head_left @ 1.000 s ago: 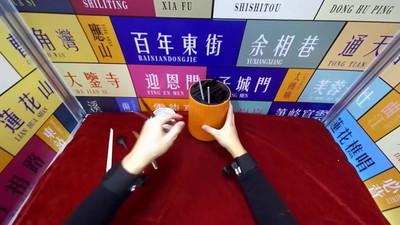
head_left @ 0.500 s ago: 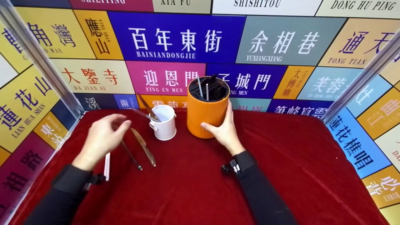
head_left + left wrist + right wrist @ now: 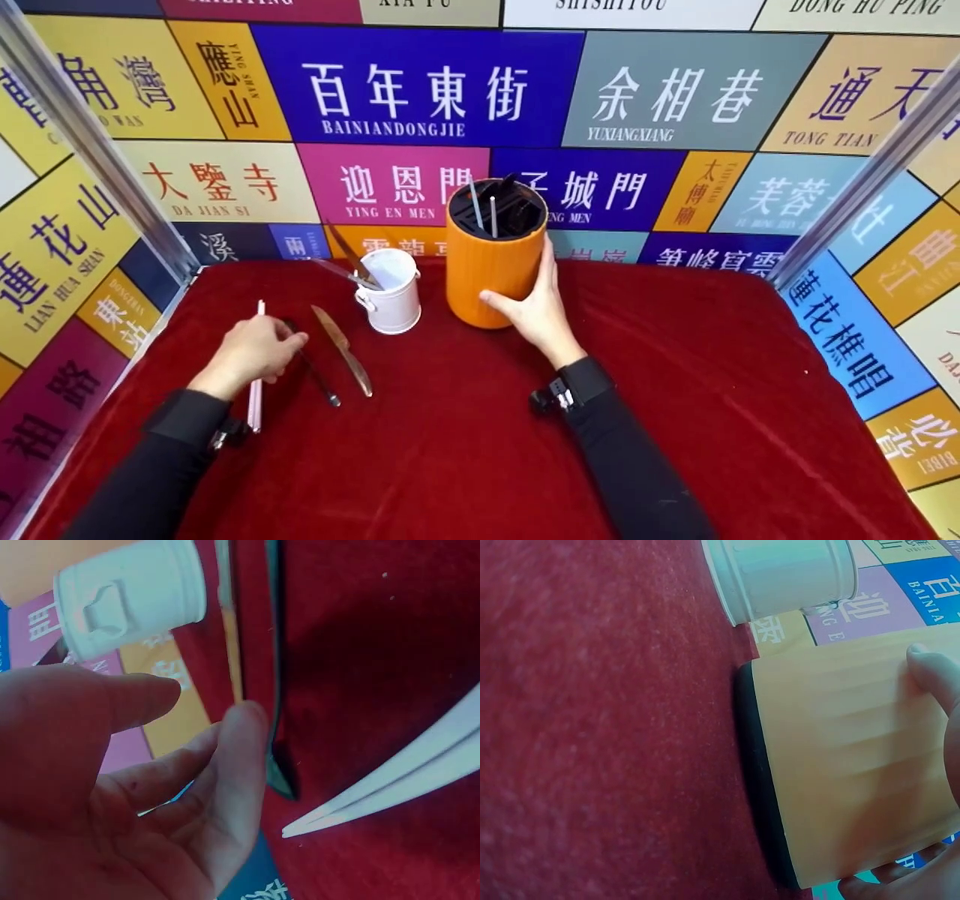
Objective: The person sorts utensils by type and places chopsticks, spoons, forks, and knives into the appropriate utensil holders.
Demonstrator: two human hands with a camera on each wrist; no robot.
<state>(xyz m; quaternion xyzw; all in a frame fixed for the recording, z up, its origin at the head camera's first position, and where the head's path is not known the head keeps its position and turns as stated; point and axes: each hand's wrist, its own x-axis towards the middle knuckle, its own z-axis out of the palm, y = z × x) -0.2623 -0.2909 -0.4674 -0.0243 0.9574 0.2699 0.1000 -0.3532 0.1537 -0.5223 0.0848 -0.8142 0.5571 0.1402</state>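
- Red cloth-covered table (image 3: 450, 450): white chopsticks (image 3: 256, 405) lie nearest, toward its left edge.
- Left hand (image 3: 253, 349), over the chopsticks' far part and close beside a long-handled spoon (image 3: 319, 379): thumb and fingers parted, nothing held; contact with the spoon cannot be told.
- Gold-toned table knife (image 3: 341, 343): flat, just right of the spoon.
- Right hand (image 3: 536, 315): clamped on the side of the bamboo-coloured knife block (image 3: 491, 274), upright near the middle of the table's far edge; two slim rods (image 3: 493, 217) stand in its top.
- White pail (image 3: 395, 304): just left of the block, near the far edge; utensils (image 3: 351, 251) lean out over its rim.
- Possible faults: close spacing could let a loose pinch catch spoon and chopsticks together; a sideways shift of the block could topple the pail.
- Compared with half a second earlier: the left hand sits lower, nearer the cloth; the right hand's grip is unchanged.
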